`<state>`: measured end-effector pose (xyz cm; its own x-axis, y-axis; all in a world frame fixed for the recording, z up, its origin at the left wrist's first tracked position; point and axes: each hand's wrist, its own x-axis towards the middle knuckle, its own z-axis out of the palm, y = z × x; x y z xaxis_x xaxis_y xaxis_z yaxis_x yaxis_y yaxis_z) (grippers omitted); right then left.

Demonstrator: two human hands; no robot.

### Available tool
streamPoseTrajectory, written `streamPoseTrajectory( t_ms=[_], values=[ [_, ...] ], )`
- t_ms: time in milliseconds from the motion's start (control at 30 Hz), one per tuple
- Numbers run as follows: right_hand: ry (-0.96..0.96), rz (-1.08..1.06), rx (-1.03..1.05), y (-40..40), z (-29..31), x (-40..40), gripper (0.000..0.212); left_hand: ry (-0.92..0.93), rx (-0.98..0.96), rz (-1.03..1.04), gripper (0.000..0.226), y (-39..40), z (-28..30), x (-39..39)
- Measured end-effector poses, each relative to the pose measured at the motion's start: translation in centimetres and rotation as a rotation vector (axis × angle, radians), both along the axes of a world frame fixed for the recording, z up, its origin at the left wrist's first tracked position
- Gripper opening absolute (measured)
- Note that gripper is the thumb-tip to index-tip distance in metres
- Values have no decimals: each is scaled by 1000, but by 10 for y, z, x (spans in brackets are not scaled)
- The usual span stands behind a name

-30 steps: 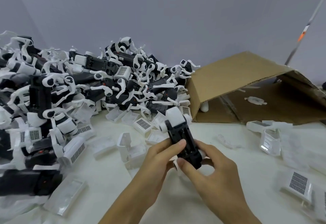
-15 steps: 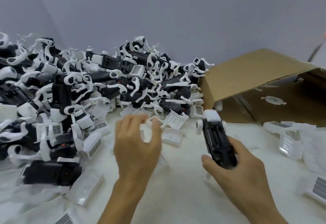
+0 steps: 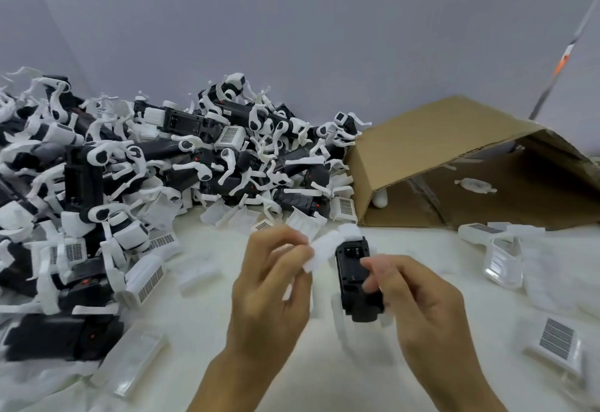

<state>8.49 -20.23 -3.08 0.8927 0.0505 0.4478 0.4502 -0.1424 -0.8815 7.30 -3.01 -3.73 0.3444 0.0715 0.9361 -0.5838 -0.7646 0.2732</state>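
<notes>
My right hand grips a black oblong toy body with a white end, held upright above the white table. My left hand pinches a small white plastic cover piece between thumb and fingers, just left of the black body's upper end and touching or nearly touching it. Motion blur hides the exact contact.
A big heap of black-and-white toy bodies fills the left and back. Loose white covers with grilles lie around it. An open cardboard box lies on its side at right. More white covers sit at right.
My left hand let go of the black body, reached toward the loose covers by the heap, and came back holding a white cover beside the body. The right hand kept its grip.
</notes>
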Motion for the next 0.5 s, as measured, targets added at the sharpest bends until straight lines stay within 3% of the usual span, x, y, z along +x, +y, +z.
streamPoseTrajectory(
  t_ms=[100, 233, 333, 433, 500],
  values=[
    [-28, 110, -21, 2, 6, -6, 46, 56, 18, -223, 35, -22, -7, 1],
    [26, 63, -7, 0, 8, -4, 31, 228, -113, -574, 52, -29, -7, -9],
    [106, 91, 105, 0, 7, -1, 25, 322, -193, -690, 61, -27, -7, -16],
    [162, 85, 262, -2, 5, 4, 25, 312, -357, -417, 28, -27, -11, -8],
    [226, 105, 382, -6, 4, 9, 47, 441, -426, -82, 21, -23, -10, -2]
  ],
)
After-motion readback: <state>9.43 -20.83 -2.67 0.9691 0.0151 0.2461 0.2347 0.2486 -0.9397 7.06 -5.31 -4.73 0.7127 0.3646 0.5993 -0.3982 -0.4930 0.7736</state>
